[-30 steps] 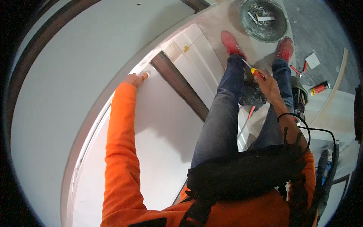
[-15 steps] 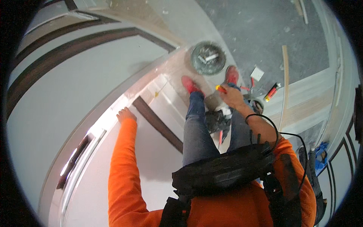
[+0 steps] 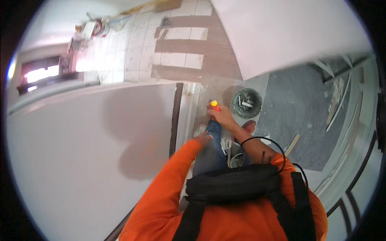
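My right hand (image 3: 222, 116) is closed around a tool with a red-and-yellow handle (image 3: 215, 106), held out past my left knee. Its working end is not clear, so I cannot name its kind. Smeared by motion, my left hand (image 3: 204, 139) is beside my left leg (image 3: 215, 146), and its fingers cannot be made out. To the left stretches a large white panel (image 3: 80, 132) with a dark strip (image 3: 175, 118) along its near edge.
A round bucket (image 3: 257, 112) with debris in it stands ahead, near my red shoe (image 3: 250, 126). Another white panel (image 3: 289, 32) juts in at upper right. Wooden strips (image 3: 337, 102) lie on the grey floor sheet (image 3: 289, 116). Tiled floor (image 3: 136, 52) with brown bands extends beyond.
The view has swung round. My left hand has come off the pale edge at the left and moved in beside my leg. The right hand still holds the red-and-yellow handle, now farther left.
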The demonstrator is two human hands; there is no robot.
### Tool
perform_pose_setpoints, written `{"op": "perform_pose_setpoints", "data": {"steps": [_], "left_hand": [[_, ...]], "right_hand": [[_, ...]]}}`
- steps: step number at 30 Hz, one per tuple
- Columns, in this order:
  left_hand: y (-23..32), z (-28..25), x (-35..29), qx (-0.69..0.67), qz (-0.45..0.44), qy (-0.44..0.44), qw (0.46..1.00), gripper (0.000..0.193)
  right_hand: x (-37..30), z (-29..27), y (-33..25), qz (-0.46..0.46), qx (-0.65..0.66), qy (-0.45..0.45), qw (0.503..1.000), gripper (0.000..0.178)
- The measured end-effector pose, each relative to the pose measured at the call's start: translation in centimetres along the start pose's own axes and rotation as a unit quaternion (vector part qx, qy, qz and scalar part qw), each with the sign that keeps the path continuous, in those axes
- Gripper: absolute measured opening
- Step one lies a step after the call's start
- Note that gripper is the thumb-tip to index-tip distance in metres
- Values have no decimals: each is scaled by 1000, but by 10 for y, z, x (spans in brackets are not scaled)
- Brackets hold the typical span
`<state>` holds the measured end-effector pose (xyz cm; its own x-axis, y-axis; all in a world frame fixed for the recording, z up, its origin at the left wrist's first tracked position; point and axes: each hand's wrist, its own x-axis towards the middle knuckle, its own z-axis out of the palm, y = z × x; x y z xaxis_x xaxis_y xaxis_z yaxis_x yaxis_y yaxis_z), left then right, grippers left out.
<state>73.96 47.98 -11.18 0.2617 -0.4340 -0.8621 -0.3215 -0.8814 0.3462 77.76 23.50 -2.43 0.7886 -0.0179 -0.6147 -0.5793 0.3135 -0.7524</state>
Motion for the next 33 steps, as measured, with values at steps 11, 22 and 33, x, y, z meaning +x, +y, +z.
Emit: {"op": "perform_pose_setpoints", "data": {"steps": [11, 22, 33], "left_hand": [[60, 57, -39, -159, -199, 25, 967, 69], [-30, 34, 12, -370, -125, 215, 895, 48], [2, -161, 38, -776, 46, 306, 549, 46]], "right_hand": [[122, 138, 26, 25, 104, -34, 994, 71], [135, 149, 36, -80, -65, -25, 994, 70], [96, 62, 13, -40, -287, -18, 957, 41]]}}
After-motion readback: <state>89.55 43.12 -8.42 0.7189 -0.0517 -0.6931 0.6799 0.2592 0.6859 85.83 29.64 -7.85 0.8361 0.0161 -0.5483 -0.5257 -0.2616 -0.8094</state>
